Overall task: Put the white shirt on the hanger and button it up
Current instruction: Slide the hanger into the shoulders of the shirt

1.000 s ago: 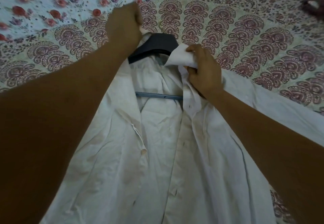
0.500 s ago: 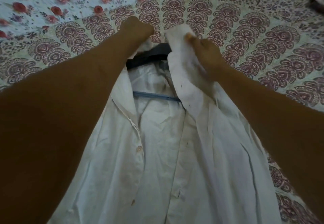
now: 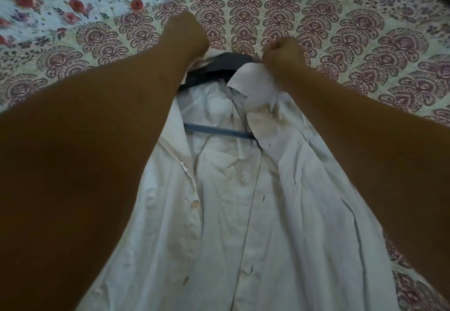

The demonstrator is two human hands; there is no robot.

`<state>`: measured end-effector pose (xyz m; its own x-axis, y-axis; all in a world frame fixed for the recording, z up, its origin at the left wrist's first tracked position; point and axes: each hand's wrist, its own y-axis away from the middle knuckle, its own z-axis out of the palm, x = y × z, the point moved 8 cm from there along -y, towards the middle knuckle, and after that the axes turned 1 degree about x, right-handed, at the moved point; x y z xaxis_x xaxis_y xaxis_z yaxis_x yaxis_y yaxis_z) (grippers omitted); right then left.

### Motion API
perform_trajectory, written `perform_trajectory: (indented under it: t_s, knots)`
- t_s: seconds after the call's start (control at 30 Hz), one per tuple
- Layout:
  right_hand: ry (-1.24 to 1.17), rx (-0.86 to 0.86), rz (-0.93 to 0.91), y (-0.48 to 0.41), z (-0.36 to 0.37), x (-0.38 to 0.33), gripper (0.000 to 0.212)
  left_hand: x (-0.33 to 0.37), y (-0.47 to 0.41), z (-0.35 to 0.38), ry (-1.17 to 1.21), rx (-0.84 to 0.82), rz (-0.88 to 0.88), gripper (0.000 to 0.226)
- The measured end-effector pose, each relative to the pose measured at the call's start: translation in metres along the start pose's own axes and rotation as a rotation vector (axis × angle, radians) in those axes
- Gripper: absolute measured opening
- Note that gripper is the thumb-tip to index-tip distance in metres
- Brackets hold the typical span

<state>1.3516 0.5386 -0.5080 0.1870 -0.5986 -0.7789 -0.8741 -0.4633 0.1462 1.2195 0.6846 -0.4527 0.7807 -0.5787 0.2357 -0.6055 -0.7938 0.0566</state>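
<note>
Presently the crumpled white cloth shirt [image 3: 280,213] lies on the red-patterned bedspread [image 3: 341,30], the dark broad-shouldered hanger [image 3: 219,67] inside its shoulders; front open, nothing fastened (buttoning wholly outstanding). Right hand [image 3: 282,52], fisted, pinches the collar [image 3: 253,79]; left hand [image 3: 187,35] reaches the hanger's other end, fingers hidden, grip not determinable.

The shirt [image 3: 231,213] lies flat on the sheet [image 3: 341,30], front open, neck at the far end. The hanger [image 3: 226,63] sits inside it — its top pokes out beyond the collar [image 3: 253,79], and its bar [image 3: 219,130] crosses the open front nearer in. The left hand [image 3: 187,35] is over the hanger's left shoulder; the right hand [image 3: 282,51] is at the right, pinching the collar. A button [image 3: 194,204] sits on the left front edge, nearer than the bar.
</note>
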Motion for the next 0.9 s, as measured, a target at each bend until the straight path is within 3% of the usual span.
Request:
perform_trajectory:
  t_s: [0.17, 0.23, 0.27, 0.33, 0.4, 0.47, 0.57, 0.7, 0.8, 0.9]
  knots:
    - [-0.296, 0.155, -0.182, -0.001, -0.023, -0.018, 0.025, 0.008, 0.001, -0.023, -0.064, 0.299, 0.038, 0.028]
    - [-0.328, 0.087, -0.175, 0.0, -0.018, -0.021, 0.028, 0.022, 0.007, -0.017, 0.025, 0.285, 0.163, 0.025]
    - [-0.315, 0.017, -0.13, 0.0, -0.011, -0.017, 0.033, 0.025, 0.007, -0.005, 0.144, 0.182, 0.205, 0.025]
    - [-0.165, -0.126, -0.097, 0.009, 0.004, -0.006, 0.05, 0.025, 0.016, 0.023, 0.391, -0.114, 0.271, 0.033]
    - [0.107, -0.196, -0.221, 0.032, 0.012, 0.001, 0.059, 0.017, 0.028, 0.033, 0.586, -0.214, 0.294, 0.04]
    - [0.276, -0.178, -0.388, 0.061, 0.013, 0.004, 0.069, -0.008, 0.039, 0.031, 0.748, -0.125, 0.215, 0.038]
    - [0.46, -0.07, -0.512, 0.095, 0.01, 0.013, 0.072, -0.042, 0.07, 0.03, 0.695, 0.026, 0.164, 0.038]
    - [0.64, 0.048, -0.454, 0.12, 0.002, 0.01, 0.06, -0.05, 0.109, 0.041, 0.582, -0.024, 0.187, 0.037]
    - [0.637, -0.113, -0.382, 0.116, 0.008, 0.002, 0.066, -0.032, 0.114, 0.038, 0.598, -0.056, 0.125, 0.054]
    - [0.706, -0.311, -0.425, 0.116, 0.015, 0.003, 0.061, -0.019, 0.099, 0.036, 0.551, -0.023, 0.004, 0.055]
